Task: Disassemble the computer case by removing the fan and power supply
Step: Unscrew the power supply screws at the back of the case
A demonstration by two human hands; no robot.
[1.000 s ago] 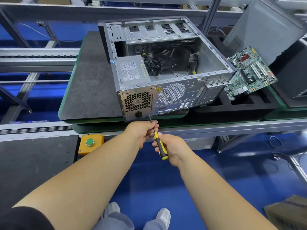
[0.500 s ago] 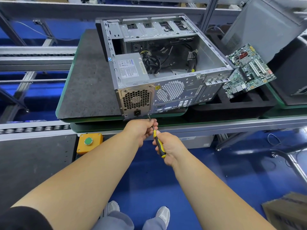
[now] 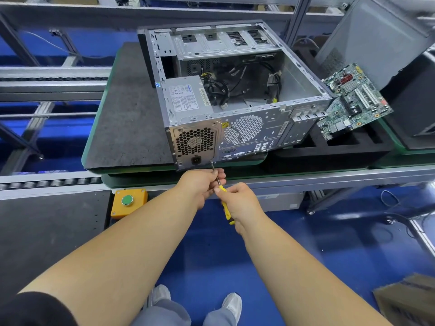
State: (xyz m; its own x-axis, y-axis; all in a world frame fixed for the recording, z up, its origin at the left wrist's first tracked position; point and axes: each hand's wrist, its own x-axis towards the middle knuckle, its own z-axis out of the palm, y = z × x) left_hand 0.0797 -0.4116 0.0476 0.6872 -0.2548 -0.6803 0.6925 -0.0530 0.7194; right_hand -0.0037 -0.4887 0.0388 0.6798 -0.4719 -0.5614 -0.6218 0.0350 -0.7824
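You are looking down at an open computer case (image 3: 235, 90) lying on its side on a dark mat (image 3: 127, 118) in the upper middle of the frame. Its power supply (image 3: 188, 100) still sits in the near left corner of the case, label facing up, with its honeycomb fan grille (image 3: 195, 140) facing you. Loose black cables (image 3: 235, 88) lie inside the case.

Your hands meet just below the case, near the centre of the frame. Your right hand (image 3: 240, 203) grips the yellow handle of a screwdriver (image 3: 226, 208). Your left hand (image 3: 200, 184) pinches its metal shaft, steadying it. The tip touches the lower right corner of the power supply's rear plate.

A green circuit board (image 3: 353, 102) leans tilted just right of the case, over a black foam tray (image 3: 334, 149). A yellow box with a green button (image 3: 128, 201) sits at lower left of the mat.
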